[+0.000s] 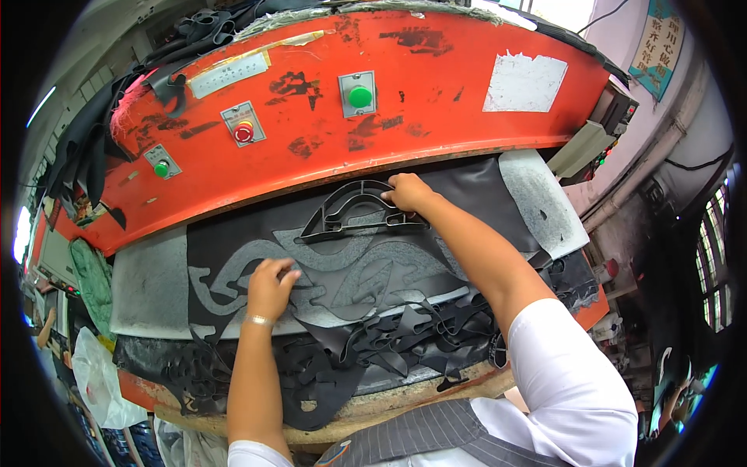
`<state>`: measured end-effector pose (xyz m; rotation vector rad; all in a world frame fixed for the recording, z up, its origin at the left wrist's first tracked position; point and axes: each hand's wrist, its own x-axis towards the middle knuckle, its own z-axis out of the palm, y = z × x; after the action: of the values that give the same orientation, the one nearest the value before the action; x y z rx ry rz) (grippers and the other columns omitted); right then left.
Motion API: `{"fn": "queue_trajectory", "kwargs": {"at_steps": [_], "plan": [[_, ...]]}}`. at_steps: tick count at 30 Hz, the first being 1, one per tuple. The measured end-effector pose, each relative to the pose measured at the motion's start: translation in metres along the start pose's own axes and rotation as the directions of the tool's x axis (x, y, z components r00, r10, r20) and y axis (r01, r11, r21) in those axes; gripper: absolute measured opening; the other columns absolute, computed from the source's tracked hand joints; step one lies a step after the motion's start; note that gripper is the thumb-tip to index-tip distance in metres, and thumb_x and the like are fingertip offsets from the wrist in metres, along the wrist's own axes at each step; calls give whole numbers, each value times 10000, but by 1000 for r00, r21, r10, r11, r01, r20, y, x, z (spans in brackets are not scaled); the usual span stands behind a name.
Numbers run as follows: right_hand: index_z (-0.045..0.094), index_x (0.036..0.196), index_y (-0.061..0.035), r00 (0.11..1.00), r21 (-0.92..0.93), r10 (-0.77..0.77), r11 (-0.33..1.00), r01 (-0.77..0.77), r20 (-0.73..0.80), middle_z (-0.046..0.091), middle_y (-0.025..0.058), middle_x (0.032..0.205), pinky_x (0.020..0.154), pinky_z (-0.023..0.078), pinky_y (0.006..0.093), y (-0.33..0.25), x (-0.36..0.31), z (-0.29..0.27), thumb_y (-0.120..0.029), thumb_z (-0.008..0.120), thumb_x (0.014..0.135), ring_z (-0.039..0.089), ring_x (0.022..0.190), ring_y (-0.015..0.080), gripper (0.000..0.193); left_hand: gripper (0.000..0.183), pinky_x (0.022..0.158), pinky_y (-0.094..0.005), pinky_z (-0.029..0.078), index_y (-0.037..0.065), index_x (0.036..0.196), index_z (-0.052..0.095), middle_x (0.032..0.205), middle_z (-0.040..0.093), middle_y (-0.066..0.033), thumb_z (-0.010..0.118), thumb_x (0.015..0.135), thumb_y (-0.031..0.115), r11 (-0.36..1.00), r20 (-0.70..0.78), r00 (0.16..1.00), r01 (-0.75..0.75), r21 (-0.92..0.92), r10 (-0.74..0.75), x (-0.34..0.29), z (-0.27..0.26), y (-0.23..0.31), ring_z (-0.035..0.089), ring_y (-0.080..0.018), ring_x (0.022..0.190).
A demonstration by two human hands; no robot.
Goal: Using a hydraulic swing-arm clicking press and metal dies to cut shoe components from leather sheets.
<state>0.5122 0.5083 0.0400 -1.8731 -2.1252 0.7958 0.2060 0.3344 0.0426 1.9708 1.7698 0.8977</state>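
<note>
Fingers of the right hand (410, 194) grip the right end of an arched metal die (362, 228), presumably to steady it on the dark sheet (478, 191). The left hand (270, 289) hangs loosely curled over cut-out openings (257, 251) (whether it pinches anything cannot be told). Beyond, a pale board (148, 288) backs the sheet; offcuts (397, 335) heap nearside, probably to keep it accessible.

Metal cutting die (359, 229), smooth leather-like sheet (475, 193), rough board (148, 288), scuffed painted beam (436, 89)

Green sack (90, 284), white plastic bag (103, 385), teal-edged wall banner (658, 50)
</note>
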Motion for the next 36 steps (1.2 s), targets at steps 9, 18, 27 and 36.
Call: {"fn": "queue_trajectory", "kwargs": {"at_steps": [9, 18, 27, 36], "plan": [[670, 1086, -78, 959, -317, -189, 941, 117, -209, 620, 138, 1189, 947, 432, 476, 16, -32, 0, -405, 631, 856, 519, 1191, 293, 402, 274, 794, -380, 454, 62, 957, 744, 829, 604, -88, 757, 738, 226, 983, -168, 984, -26, 181, 57, 44, 56, -44, 570, -273, 868], [449, 1366, -16, 886, -73, -409, 912, 404, -216, 495, 197, 1367, 1141, 249, 428, 79, -90, 10, -395, 694, 810, 480, 1252, 329, 716, 156, 671, -321, 481, 19, 892, 732, 803, 638, -93, 728, 776, 122, 988, -233, 966, -83, 127, 111, 40, 52, -30, 626, -227, 735], [518, 1294, 14, 874, -52, -401, 914, 403, -273, 592, 190, 1248, 1122, 289, 430, 75, -104, 4, -355, 723, 779, 539, 1189, 300, 666, 127, 695, -344, 482, 19, 830, 731, 780, 649, -93, 726, 759, 125, 998, -217, 974, -69, 16, 71, 39, 47, -16, 627, -255, 753], [544, 1266, 15, 820, -108, -474, 878, 466, -320, 602, 180, 1240, 1107, 314, 422, 78, -99, 13, -361, 724, 766, 559, 1170, 274, 651, 138, 702, -339, 484, 18, 853, 730, 793, 649, -97, 720, 769, 128, 1000, -195, 980, -20, 11, 22, 37, 43, -18, 629, -252, 761]]}}
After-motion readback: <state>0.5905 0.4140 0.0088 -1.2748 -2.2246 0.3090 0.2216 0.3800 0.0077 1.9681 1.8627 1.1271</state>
